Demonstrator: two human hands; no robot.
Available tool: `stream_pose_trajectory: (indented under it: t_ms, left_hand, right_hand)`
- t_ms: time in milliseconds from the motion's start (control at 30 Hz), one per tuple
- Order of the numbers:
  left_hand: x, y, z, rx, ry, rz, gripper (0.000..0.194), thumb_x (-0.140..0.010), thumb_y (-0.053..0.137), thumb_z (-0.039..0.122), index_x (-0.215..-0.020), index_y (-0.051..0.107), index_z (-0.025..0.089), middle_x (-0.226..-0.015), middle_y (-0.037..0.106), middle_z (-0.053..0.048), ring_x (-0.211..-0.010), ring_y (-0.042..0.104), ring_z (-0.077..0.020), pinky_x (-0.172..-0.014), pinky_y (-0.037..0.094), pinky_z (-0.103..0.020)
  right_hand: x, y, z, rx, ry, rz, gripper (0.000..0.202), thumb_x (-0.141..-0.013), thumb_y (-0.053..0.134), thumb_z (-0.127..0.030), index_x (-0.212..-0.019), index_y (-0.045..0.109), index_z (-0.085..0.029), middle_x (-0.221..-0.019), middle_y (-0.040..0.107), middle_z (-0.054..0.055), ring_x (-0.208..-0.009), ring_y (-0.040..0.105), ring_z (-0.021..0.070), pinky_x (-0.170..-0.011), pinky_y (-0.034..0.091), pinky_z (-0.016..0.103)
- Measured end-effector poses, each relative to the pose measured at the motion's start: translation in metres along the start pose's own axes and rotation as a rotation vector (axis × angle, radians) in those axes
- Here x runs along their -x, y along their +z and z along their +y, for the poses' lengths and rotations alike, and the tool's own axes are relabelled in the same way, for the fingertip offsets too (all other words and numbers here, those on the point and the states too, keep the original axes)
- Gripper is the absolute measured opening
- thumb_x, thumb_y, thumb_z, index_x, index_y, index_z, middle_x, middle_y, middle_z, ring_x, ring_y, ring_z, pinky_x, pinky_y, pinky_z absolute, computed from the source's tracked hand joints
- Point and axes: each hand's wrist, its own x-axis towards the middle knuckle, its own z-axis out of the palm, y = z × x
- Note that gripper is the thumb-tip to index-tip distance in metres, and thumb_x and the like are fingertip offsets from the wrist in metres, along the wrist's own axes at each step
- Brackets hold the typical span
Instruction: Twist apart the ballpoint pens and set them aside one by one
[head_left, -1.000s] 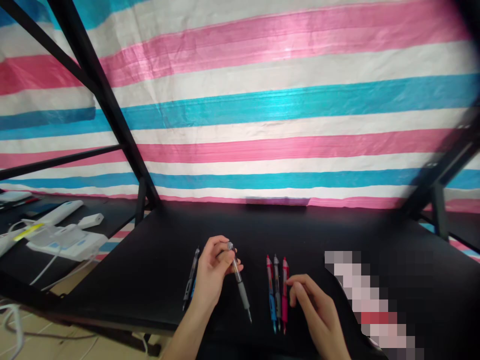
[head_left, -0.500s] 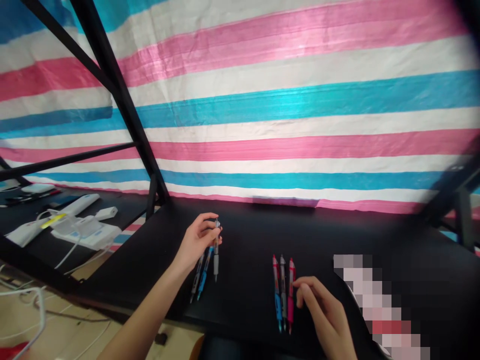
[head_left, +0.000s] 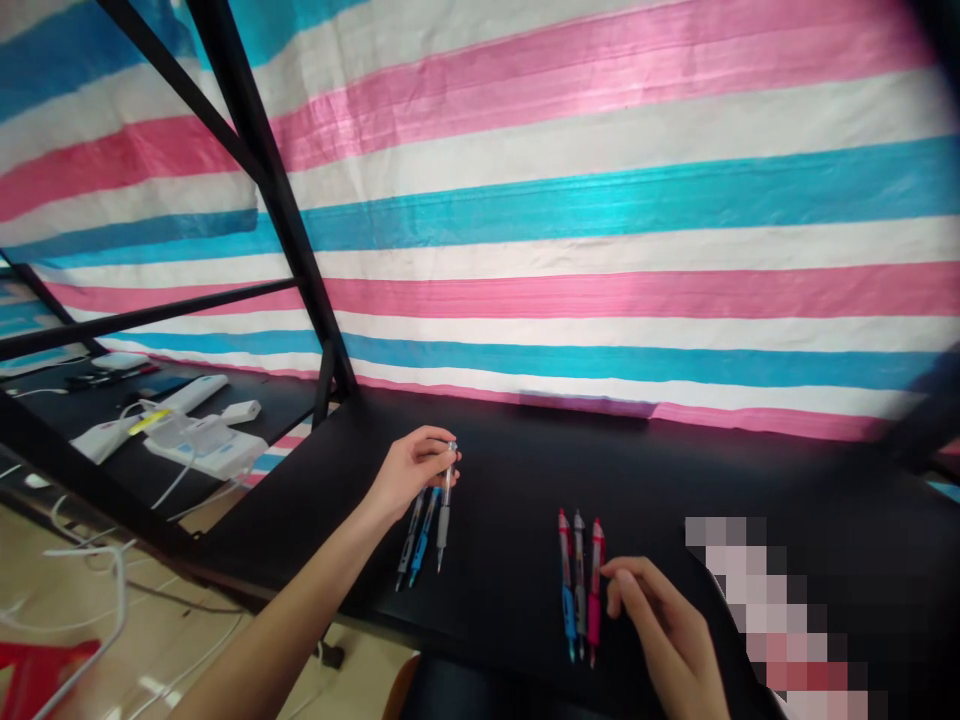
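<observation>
My left hand [head_left: 417, 468] is closed round the upper end of a pen [head_left: 444, 518] with a clear barrel and grey grip, held upright with its tip down. Just left of that pen are a blue pen [head_left: 424, 540] and a black-and-grey pen [head_left: 409, 545], side by side, their upper ends hidden behind my fingers. My right hand [head_left: 660, 625] is loosely curled with nothing in it. Its fingertips are at or very near a pink pen [head_left: 595, 590]. Beside that lie a grey pen [head_left: 579, 585] and a blue pen with a red top [head_left: 567, 590].
The pens lie on a black tabletop [head_left: 495, 590]. At the right is a pixelated object [head_left: 780, 620]. White power strips [head_left: 202, 445] and cables lie on another dark surface at the left. A black metal frame [head_left: 281, 220] and a striped sheet [head_left: 600, 220] stand behind.
The view has shifted, so the scene sits a little further right. The pen in my left hand is slightly lower and nearer its neighbours. My right hand stays beside the pink pen.
</observation>
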Motion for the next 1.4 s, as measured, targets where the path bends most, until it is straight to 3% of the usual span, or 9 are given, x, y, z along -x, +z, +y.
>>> stream_pose_trajectory:
  t_ms: [300,600,900,1000,1067,1133,1200,1233,1400]
  left_hand:
    - [-0.008,0.004,-0.027,-0.345,0.100,-0.035,0.026,-0.072,0.072,0.033,-0.093,0.066,0.020,-0.076,0.063,0.001,-0.068,0.066,-0.0179,-0.061,0.058,-0.033]
    - [-0.011,-0.008,-0.040,-0.798,0.250,-0.031,0.021,-0.073,0.070,0.023,-0.094,0.072,0.024,-0.076,0.070,0.000,-0.075,0.061,-0.0207,-0.078,0.049,-0.035]
    - [-0.004,-0.011,-0.041,-0.951,0.337,0.002,0.025,-0.076,0.072,0.019,-0.102,0.071,0.020,-0.097,0.070,-0.008,-0.097,0.063,-0.0280,-0.087,0.050,-0.042]
    - [0.011,0.005,-0.030,-0.952,0.394,0.011,0.027,-0.082,0.067,0.018,-0.109,0.068,0.019,-0.104,0.069,-0.009,-0.103,0.061,-0.0287,-0.094,0.047,-0.046]
    - [0.026,0.023,-0.024,-0.933,0.445,-0.042,0.026,-0.087,0.063,0.017,-0.113,0.067,0.022,-0.109,0.069,-0.007,-0.106,0.061,-0.0252,-0.097,0.046,-0.043]
    - [0.041,0.045,-0.020,-0.913,0.521,-0.187,0.029,-0.089,0.061,0.014,-0.114,0.067,0.027,-0.114,0.070,-0.002,-0.107,0.060,-0.0208,-0.102,0.044,-0.039]
    - [0.055,0.066,-0.020,-0.938,0.652,-0.448,0.037,-0.092,0.057,0.012,-0.126,0.062,0.027,-0.128,0.067,-0.004,-0.112,0.057,-0.0227,-0.100,0.045,-0.040]
    - [0.060,0.074,-0.022,-0.969,0.682,-0.514,0.041,-0.092,0.055,0.009,-0.129,0.059,0.027,-0.131,0.066,-0.004,-0.112,0.057,-0.0234,-0.097,0.046,-0.041]
    - [0.067,0.091,-0.036,-1.054,0.756,-0.599,0.045,-0.092,0.046,0.000,-0.128,0.056,0.024,-0.127,0.067,-0.005,-0.111,0.057,-0.0245,-0.097,0.046,-0.044]
  right_hand:
    - [0.000,0.001,0.001,0.007,-0.013,0.010,0.033,-0.099,0.049,-0.048,-0.086,0.065,-0.023,-0.068,0.055,-0.002,-0.063,0.051,0.0150,-0.058,0.041,0.023]
    - [0.000,-0.002,0.006,0.022,-0.006,-0.008,0.031,-0.097,0.052,-0.049,-0.089,0.066,-0.023,-0.068,0.055,-0.001,-0.065,0.053,0.0160,-0.059,0.041,0.023]
    - [0.000,-0.002,0.004,0.017,-0.021,0.007,0.030,-0.097,0.053,-0.047,-0.086,0.066,-0.023,-0.068,0.056,-0.001,-0.064,0.053,0.0156,-0.057,0.042,0.023]
    - [0.001,-0.002,0.005,0.003,-0.021,0.056,0.029,-0.096,0.055,-0.047,-0.087,0.067,-0.022,-0.067,0.057,-0.002,-0.062,0.053,0.0150,-0.057,0.042,0.023]
    - [0.000,-0.002,0.004,-0.021,-0.018,0.110,0.028,-0.095,0.056,-0.047,-0.088,0.067,-0.022,-0.065,0.056,-0.002,-0.060,0.052,0.0150,-0.056,0.042,0.023]
    - [-0.001,-0.001,0.003,-0.056,-0.010,0.153,0.028,-0.094,0.057,-0.047,-0.088,0.068,-0.021,-0.063,0.056,-0.002,-0.060,0.053,0.0155,-0.055,0.041,0.024]
    - [-0.002,0.000,0.001,-0.096,-0.003,0.170,0.028,-0.094,0.057,-0.046,-0.089,0.068,-0.021,-0.062,0.055,-0.002,-0.060,0.052,0.0157,-0.056,0.041,0.025]
    - [-0.002,0.000,0.000,-0.117,-0.002,0.172,0.028,-0.095,0.057,-0.046,-0.088,0.068,-0.020,-0.062,0.055,-0.002,-0.059,0.052,0.0157,-0.056,0.041,0.025]
    - [-0.007,0.002,-0.004,-0.244,-0.001,0.194,0.031,-0.095,0.056,-0.047,-0.085,0.067,-0.019,-0.059,0.051,-0.003,-0.055,0.046,0.0141,-0.053,0.035,0.025]
